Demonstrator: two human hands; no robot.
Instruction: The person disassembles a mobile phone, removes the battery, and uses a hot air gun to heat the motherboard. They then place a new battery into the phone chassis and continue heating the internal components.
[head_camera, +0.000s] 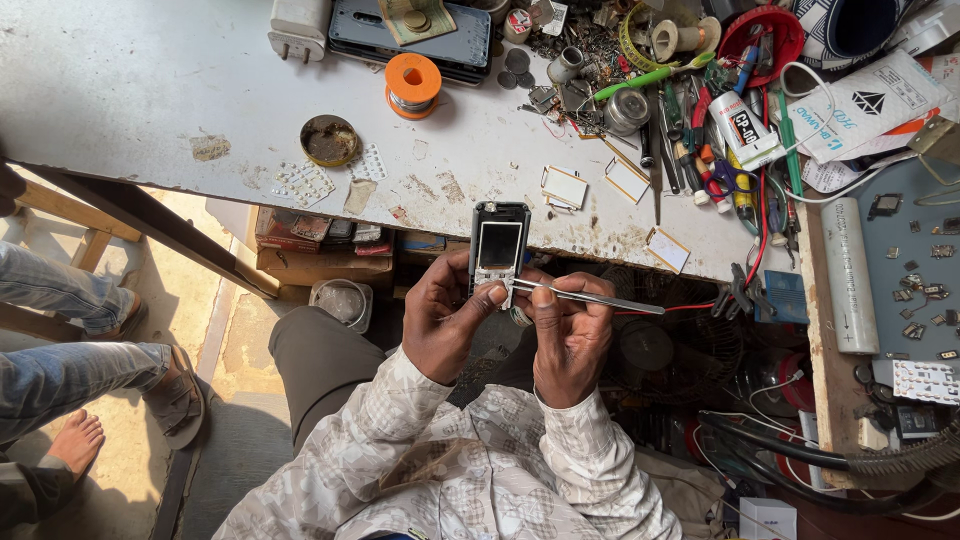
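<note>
Looking down from the head camera, a seated person in a pale patterned shirt works at the near edge of a worn white table (150, 90). Both hands sit close together, just below that edge. The left hand (445, 325) is wrapped around the lower part of a small phone (498, 250), holding it upright with its bare screen facing up. The right hand (570, 335) pinches metal tweezers (585, 297), whose tips meet the phone's lower end beside the left thumb, with the other end pointing right.

On the table, far from the hands, lie an orange solder spool (412, 84) and a round tin (330, 140). To the far right sits a crowded heap of tools, tubes and wires. Two small white cards (565, 187) lie just beyond the phone. At the left edge, another person's jeans and sandalled feet (175, 400) rest on the floor.
</note>
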